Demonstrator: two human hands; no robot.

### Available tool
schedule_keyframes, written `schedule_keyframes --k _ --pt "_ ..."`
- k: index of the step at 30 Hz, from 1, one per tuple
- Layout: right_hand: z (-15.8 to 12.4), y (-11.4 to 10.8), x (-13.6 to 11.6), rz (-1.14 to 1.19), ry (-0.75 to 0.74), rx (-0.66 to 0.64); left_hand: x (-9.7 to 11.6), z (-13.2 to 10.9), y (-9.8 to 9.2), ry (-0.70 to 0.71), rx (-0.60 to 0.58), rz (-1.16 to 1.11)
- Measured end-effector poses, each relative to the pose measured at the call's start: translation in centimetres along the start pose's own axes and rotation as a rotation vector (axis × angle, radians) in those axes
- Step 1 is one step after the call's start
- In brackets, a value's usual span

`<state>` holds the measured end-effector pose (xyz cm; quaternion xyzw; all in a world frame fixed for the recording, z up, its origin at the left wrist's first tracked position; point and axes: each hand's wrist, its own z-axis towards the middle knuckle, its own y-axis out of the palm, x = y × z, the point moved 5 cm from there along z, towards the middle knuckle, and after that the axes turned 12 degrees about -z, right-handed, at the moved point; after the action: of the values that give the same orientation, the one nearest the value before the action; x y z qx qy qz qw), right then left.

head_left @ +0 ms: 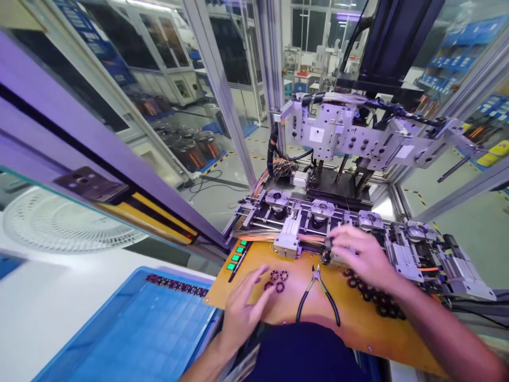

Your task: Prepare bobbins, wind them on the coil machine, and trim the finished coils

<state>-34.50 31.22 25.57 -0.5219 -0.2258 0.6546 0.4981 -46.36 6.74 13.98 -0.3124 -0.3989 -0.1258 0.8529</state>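
My left hand (244, 305) is open just above the orange work board (274, 313), thumb and fingers apart. Beside its fingertips lie several small dark slotted ring cores (280, 287), grouped together. My right hand (363, 257) reaches to the front of the machine's fixture row, its fingers curled together around a small dark piece (328, 243) that I cannot make out clearly. Under my right forearm, more dark ring cores (368, 294) sit in a cluster. Between my hands, a pair of side cutters (316, 277) lies with spread handles, jaws pointing away from me.
A blue tray (131, 318) with a row of ring cores (177, 285) along its far edge stands at left. Green buttons (236, 258) line the board's left side. Behind are metal fixtures (323, 208) and an overhead machine head (330, 130). A yellow-black bar (159, 220) edges the frame.
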Motion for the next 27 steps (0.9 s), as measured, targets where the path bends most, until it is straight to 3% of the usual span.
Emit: schedule_keyframes --k 3,7,11,27 --pt "4.8 -1.0 5.1 -0.137 -0.016 0.015 -5.0 -2.4 0.4 -0.110 0.061 0.077" --pt "8.8 1.3 8.7 -0.208 -0.072 -0.060 -7.9 -4.3 1.7 -0.140 0.064 0.102" --pt "9.4 3.1 9.3 -0.270 -0.121 -0.139 -8.5 -4.7 2.3 -0.163 0.070 0.092" --pt "9.7 4.1 8.6 -0.523 0.022 -0.319 -8.8 -4.6 2.8 -0.191 -0.024 0.090"
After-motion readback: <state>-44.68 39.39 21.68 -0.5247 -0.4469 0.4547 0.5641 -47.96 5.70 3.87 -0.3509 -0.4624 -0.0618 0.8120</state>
